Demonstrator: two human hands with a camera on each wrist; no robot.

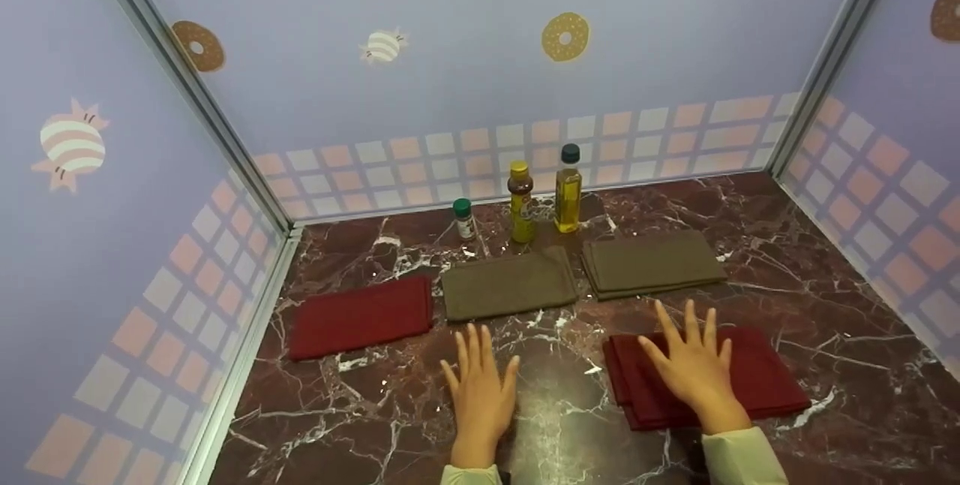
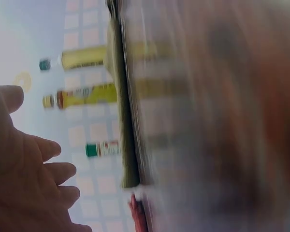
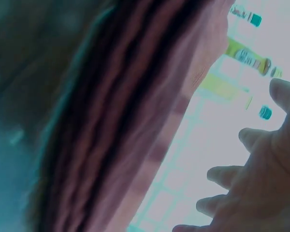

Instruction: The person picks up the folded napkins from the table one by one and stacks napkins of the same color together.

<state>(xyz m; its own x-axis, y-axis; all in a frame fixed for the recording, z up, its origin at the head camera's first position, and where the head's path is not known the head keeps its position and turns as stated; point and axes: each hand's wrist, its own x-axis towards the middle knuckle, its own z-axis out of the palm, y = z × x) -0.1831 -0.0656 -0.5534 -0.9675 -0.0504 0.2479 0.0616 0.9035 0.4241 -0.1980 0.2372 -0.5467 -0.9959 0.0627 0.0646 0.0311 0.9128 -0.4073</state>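
My left hand (image 1: 480,395), fingers spread and straight, is over the dark red marble tabletop (image 1: 360,410), in front of an olive folded cloth (image 1: 510,286). Nothing is in it; the left wrist view shows the bare palm (image 2: 19,179). Over a dark red folded cloth (image 1: 757,372) at the right, my right hand (image 1: 694,369) is spread palm down and overlaps it in the head view. In the right wrist view the stacked layers of this red cloth (image 3: 135,96) stand close beside the straight fingers (image 3: 224,176).
Another red folded cloth (image 1: 364,318) lies at the left, and a second olive cloth (image 1: 652,263) at the back right. Behind them stand a small green-capped jar (image 1: 465,221), a yellow-capped bottle (image 1: 520,203) and an oil bottle (image 1: 568,196). Patterned walls (image 1: 465,79) enclose the table.
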